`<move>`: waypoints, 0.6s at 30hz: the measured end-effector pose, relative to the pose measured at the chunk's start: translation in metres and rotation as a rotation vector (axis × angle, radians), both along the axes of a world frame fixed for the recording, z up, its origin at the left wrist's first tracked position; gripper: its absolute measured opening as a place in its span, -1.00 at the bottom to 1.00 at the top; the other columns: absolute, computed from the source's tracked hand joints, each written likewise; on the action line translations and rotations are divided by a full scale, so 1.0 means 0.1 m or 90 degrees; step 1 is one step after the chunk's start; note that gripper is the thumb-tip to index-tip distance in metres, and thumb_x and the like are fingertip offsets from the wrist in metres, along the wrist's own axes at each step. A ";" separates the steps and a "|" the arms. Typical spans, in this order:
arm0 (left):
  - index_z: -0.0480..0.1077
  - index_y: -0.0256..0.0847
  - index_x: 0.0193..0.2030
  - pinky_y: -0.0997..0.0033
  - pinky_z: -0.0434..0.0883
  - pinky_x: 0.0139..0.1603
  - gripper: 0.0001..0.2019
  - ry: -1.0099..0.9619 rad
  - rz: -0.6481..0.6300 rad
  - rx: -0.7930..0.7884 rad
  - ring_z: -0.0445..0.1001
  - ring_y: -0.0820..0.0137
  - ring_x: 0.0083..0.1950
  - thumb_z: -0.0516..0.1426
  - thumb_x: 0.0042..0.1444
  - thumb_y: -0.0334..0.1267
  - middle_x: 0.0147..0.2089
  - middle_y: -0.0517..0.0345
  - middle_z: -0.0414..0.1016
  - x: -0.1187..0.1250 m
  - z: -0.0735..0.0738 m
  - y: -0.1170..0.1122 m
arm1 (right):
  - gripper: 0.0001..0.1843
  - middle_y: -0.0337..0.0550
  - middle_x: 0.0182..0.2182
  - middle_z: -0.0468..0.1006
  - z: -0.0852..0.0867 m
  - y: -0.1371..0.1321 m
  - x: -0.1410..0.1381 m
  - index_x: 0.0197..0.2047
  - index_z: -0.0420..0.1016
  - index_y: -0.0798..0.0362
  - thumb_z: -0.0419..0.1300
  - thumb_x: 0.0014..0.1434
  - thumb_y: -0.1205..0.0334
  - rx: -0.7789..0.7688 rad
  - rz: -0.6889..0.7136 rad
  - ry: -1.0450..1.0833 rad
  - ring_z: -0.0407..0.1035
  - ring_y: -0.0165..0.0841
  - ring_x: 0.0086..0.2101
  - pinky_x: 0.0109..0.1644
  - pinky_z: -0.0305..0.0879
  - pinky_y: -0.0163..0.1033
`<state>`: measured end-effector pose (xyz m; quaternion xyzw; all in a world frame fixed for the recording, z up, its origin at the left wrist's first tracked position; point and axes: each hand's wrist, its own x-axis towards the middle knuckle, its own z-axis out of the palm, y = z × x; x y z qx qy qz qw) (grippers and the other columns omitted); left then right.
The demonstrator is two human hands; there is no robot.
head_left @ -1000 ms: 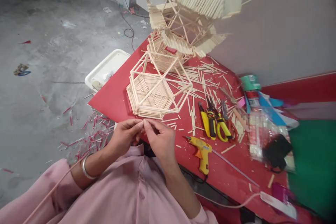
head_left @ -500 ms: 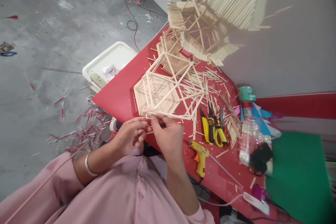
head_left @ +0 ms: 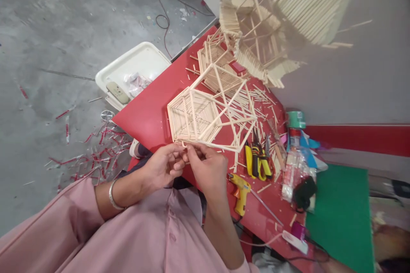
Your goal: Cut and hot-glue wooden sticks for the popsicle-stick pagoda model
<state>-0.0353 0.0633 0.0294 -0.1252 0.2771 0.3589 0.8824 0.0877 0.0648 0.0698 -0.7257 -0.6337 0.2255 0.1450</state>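
Note:
My left hand [head_left: 163,165] and my right hand [head_left: 206,168] meet fingertip to fingertip at the near edge of the red table [head_left: 145,115]. Both are closed in a pinch on a thin wooden stick between them. Just beyond my fingers lies a hexagonal frame [head_left: 208,115] built of thin wooden sticks. A second stick frame [head_left: 213,62] sits behind it. A tall stick structure [head_left: 275,25] with slatted panels rises at the back. My left wrist wears a silver bangle.
A yellow glue gun [head_left: 240,190] lies right of my hands, with yellow-handled pliers and cutters [head_left: 258,160] beyond it. Loose sticks litter the table. A green sheet [head_left: 342,213] covers the right end. A white tray [head_left: 134,68] and red scraps [head_left: 96,153] lie on the concrete floor.
The view has shifted, so the table and frames sit further right and lower. My hands have stayed pinched together and now lie closer to the hexagonal frame's near edge.

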 end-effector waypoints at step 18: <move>0.37 -0.30 -0.39 0.67 -0.05 -0.76 -0.91 0.040 0.025 0.018 0.09 0.66 -0.70 0.16 -0.05 -0.34 -0.55 0.23 0.35 0.01 -0.03 -0.05 | -0.79 -0.22 -0.51 0.67 -0.03 0.01 0.04 -0.35 0.67 -0.04 0.22 0.16 0.10 0.019 -0.001 0.008 0.56 -0.30 -0.46 -0.34 0.39 -0.29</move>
